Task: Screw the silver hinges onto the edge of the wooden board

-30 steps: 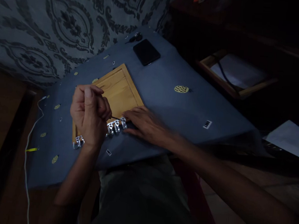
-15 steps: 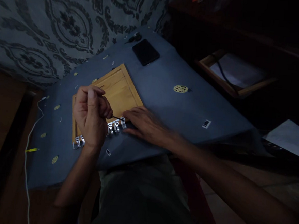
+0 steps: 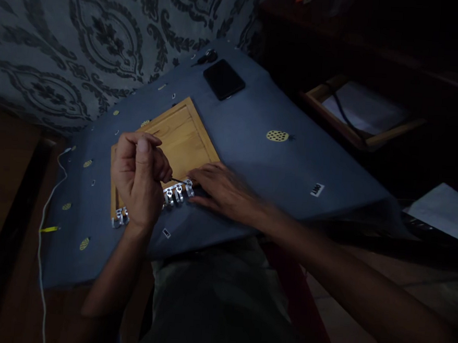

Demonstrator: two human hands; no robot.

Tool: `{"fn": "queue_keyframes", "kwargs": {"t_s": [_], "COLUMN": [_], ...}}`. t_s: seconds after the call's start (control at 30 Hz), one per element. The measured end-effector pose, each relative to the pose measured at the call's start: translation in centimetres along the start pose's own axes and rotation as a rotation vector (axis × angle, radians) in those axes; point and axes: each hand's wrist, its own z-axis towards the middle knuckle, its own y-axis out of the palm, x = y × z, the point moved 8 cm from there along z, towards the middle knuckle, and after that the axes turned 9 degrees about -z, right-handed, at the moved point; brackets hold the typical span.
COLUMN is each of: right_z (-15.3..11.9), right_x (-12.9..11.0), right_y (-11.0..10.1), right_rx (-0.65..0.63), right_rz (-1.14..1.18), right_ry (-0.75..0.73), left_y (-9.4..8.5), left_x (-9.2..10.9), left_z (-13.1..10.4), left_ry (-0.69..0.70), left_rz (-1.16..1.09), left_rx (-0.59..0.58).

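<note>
A wooden board (image 3: 180,137) with a raised rim lies on the blue cloth, with several shiny metal hooks (image 3: 179,192) along its near edge. My left hand (image 3: 140,178) is closed above the board around a thin screwdriver (image 3: 178,180); its handle is hidden in my fingers. The dark shaft points right and its tip meets the rightmost hook. My right hand (image 3: 222,191) rests at the board's near right corner, thumb and fingers apart on either side of that hook. Whether its fingertips pinch the hook is hard to tell in the dim light.
A black tablet (image 3: 224,79) and a small dark object (image 3: 207,57) lie at the back of the table (image 3: 260,168). A white cable (image 3: 45,205) hangs at the left edge. An open drawer (image 3: 392,133) stands at the right.
My left thumb has shifted slightly to the right. The screwdriver tip, the board and my right hand look the same.
</note>
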Motion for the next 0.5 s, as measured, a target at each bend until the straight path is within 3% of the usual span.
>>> {"fn": "queue_keyframes", "kwargs": {"t_s": [0.5], "right_z": [-0.11], "right_x": [-0.06], "right_y": [-0.03], "right_rx": [0.031], "right_rz": [-0.015], "right_ry": [-0.017], "left_y": [0.25], "left_x": [-0.07], "left_z": [-0.1], "left_ry": [-0.022], "left_rz": [-0.026], "left_rx": [-0.043]}}
